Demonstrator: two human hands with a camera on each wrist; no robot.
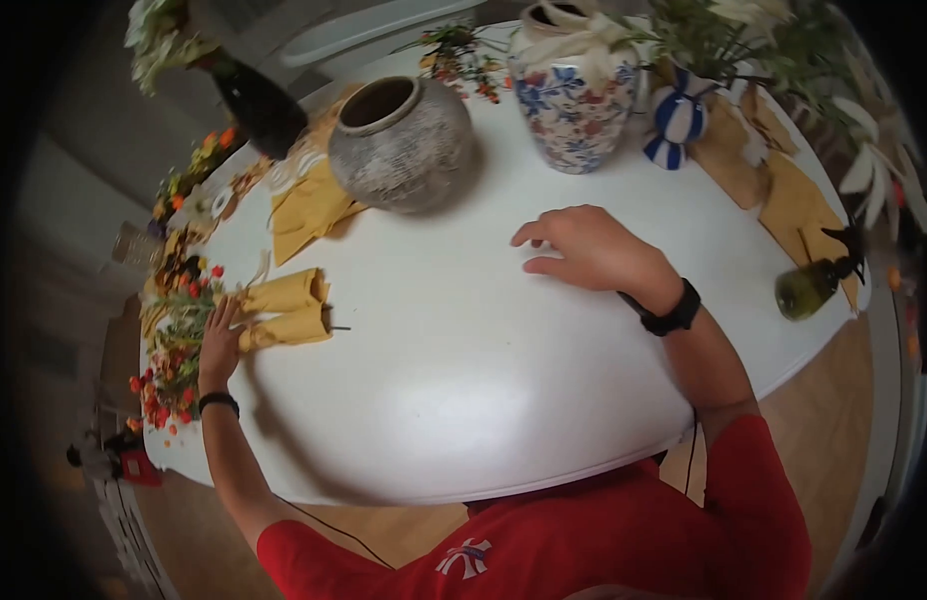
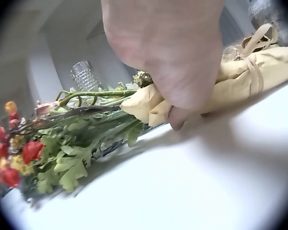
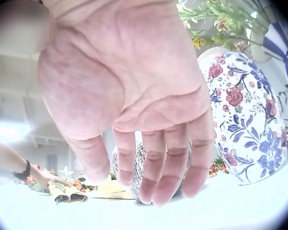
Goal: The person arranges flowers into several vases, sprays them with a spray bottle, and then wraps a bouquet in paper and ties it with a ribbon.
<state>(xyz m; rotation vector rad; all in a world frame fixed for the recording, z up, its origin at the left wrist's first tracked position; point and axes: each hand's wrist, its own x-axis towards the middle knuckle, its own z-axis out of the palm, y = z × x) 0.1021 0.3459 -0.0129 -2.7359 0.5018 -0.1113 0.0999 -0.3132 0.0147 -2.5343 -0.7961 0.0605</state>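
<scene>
At the table's left side, my left hand (image 1: 222,345) rests on two flower bundles wrapped in yellow paper (image 1: 284,292), its fingers fairly straight. The left wrist view shows the hand (image 2: 170,52) over the paper wrap (image 2: 230,93), tied with a pale ribbon (image 2: 255,74); red flowers (image 2: 32,151) and green leaves stick out of one end. My right hand (image 1: 599,250) hangs over the white table, fingers relaxed and holding nothing. In the right wrist view its palm (image 3: 129,72) and loose fingers show before a floral vase (image 3: 247,120).
A grey round pot (image 1: 409,150) stands at the back centre, a floral vase (image 1: 576,110) right of it, beside a blue-striped vase (image 1: 676,120). Far right are a green spray bottle (image 1: 809,290) and brown paper (image 1: 799,205). A dark vase (image 1: 254,100) stands back left.
</scene>
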